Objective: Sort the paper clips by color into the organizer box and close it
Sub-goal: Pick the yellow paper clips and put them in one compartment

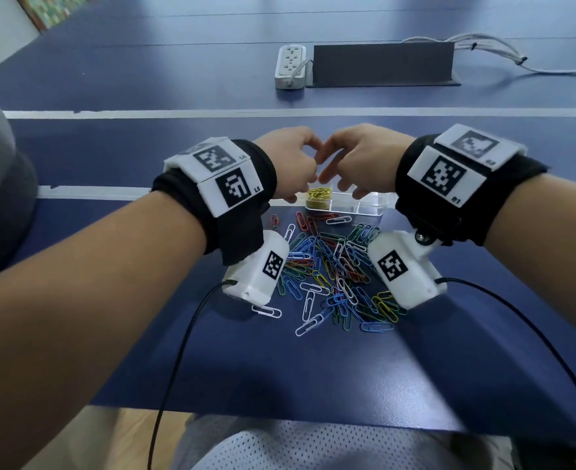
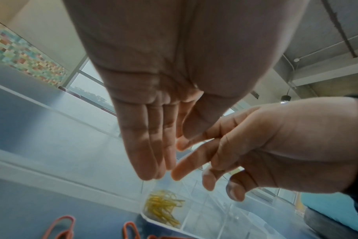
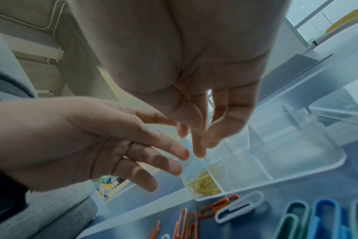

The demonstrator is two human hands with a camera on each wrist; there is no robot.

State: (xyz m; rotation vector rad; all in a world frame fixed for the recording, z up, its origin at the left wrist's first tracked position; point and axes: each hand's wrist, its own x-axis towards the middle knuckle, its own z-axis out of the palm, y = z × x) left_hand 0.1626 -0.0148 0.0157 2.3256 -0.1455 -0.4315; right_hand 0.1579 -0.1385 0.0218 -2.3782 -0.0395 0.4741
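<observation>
I hold both hands, left hand and right hand, over the organizer box, fingers loose, holding nothing visible; yellow clips lie below my fingers, mixed pile nearer me on the bench; risk: crowded fingertips fumble clips into wrong compartments.

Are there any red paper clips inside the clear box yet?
No, the organizer box holds only yellow clips; the red clips lie on the table.

Loose clips lie before the organizer box, power strip behind.

Both hands raised, fingertips nearly meeting — left hand, right hand.
</observation>
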